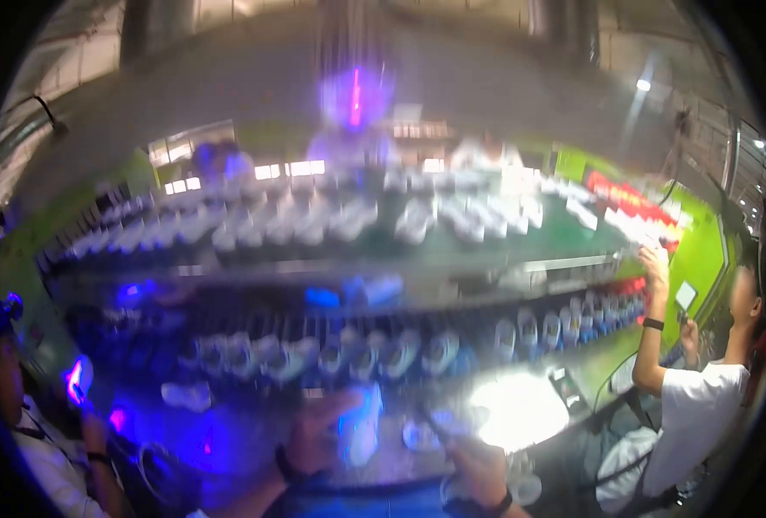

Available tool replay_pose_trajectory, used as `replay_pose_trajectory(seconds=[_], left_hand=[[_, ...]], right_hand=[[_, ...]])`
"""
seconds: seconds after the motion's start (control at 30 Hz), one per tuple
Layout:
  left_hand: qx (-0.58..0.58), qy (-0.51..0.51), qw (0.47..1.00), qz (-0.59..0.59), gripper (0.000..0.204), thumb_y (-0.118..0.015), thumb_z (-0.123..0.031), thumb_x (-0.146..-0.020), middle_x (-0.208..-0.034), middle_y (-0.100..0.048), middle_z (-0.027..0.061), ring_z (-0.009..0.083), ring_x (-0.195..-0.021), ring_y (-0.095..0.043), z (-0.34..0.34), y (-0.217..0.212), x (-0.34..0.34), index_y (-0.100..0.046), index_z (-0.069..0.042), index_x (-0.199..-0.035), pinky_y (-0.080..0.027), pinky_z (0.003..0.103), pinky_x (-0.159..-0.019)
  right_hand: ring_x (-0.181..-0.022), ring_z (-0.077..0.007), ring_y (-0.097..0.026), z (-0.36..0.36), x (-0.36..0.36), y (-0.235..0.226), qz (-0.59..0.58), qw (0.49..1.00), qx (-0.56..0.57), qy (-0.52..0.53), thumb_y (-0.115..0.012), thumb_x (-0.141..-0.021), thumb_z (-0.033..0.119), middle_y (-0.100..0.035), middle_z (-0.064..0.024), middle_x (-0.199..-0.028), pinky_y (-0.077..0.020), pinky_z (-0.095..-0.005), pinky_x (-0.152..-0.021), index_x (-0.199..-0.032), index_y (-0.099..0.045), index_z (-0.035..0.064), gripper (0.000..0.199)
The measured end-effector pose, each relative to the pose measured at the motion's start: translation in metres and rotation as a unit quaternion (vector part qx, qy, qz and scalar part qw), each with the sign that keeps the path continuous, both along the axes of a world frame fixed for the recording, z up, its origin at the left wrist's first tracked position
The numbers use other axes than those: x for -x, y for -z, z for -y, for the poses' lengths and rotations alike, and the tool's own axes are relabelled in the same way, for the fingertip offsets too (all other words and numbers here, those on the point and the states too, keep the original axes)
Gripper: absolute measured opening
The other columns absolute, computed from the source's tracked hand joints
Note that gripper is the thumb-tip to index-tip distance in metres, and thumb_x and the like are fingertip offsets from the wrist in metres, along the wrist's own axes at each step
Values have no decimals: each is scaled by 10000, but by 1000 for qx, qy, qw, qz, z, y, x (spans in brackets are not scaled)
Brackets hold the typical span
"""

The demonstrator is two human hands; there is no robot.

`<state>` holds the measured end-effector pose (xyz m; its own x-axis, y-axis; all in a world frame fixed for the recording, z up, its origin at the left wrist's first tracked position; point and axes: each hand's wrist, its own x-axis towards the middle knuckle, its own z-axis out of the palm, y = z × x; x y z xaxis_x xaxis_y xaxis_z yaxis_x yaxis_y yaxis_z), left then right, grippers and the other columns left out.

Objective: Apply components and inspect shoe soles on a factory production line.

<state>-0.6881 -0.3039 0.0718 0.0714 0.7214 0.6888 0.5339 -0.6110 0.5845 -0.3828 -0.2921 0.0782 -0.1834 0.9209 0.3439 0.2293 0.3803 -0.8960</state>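
My left hand (314, 434), in a dark wristband, is closed on a pale shoe sole (362, 429) that glows blue under violet light. It is held tilted up over the front of the bench. My right hand (479, 466) is closed around a thin dark stick-like tool (435, 422), slanting up and left; blur hides its tip. Close to that tip lies a small round pale dish (421, 435). Another white sole (186, 396) rests on the bench to the left, apart from my hands.
Rows of pale shoe parts stand on a lower rack (365, 356) and an upper green belt (478, 216). A bright lamp patch (521, 407) lights the bench at right. One co-worker (702, 406) reaches up at right; another (46, 440) sits at left holding a glowing piece.
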Motion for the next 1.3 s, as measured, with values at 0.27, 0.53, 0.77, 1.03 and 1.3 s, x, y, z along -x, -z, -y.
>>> replay_pose_trajectory(seconds=[0.27, 0.53, 0.77, 1.03, 1.3], left_hand=[[-17, -49, 992, -116, 494, -776, -170, -840, -1345, -707, 152, 410, -1304, -635, 38, 1, -11, -724, -64, -1320, -517, 517, -1108], [-32, -40, 986, -162, 466, -733, -96, -828, -1347, -706, 110, 399, -1308, -623, 48, 1, -17, -747, -85, -1294, -534, 507, -1083], [-45, -44, 984, -165, 419, -722, -96, -829, -1329, -714, 93, 391, -1320, -618, 38, 8, -19, -770, -90, -1245, -540, 506, -1075], [-39, -54, 986, -150, 401, -704, -132, -875, -1340, -704, 116, 408, -1311, -624, 33, 14, -10, -753, -82, -1270, -527, 524, -1097], [-65, -45, 986, -146, 363, -666, -159, -935, -1334, -698, 162, 428, -1272, -642, 33, 12, -8, -737, -43, -1271, -503, 556, -1110]], right_hand=[[-643, -102, -564, -4, 21, 1, 13, 999, 43, -6, -751, -975, 120, -654, -73, -750, -437, -270, -596, -1146, -742, -70, 256], [-631, -168, -634, -10, 34, -2, 67, 998, 2, -6, -738, -971, 105, -697, -143, -801, -468, -296, -581, -1140, -747, -45, 227], [-636, -191, -650, -11, 30, 9, 79, 997, 10, 1, -743, -962, 101, -712, -158, -818, -480, -302, -588, -1130, -743, -61, 234], [-643, -218, -627, 9, 30, 15, 35, 996, 49, -65, -743, -954, 114, -678, -148, -767, -460, -320, -601, -1090, -742, -64, 224], [-560, -215, -588, 9, 36, 12, 63, 996, -39, -40, -748, -946, 96, -651, -134, -742, -440, -328, -543, -1093, -738, -43, 203]])
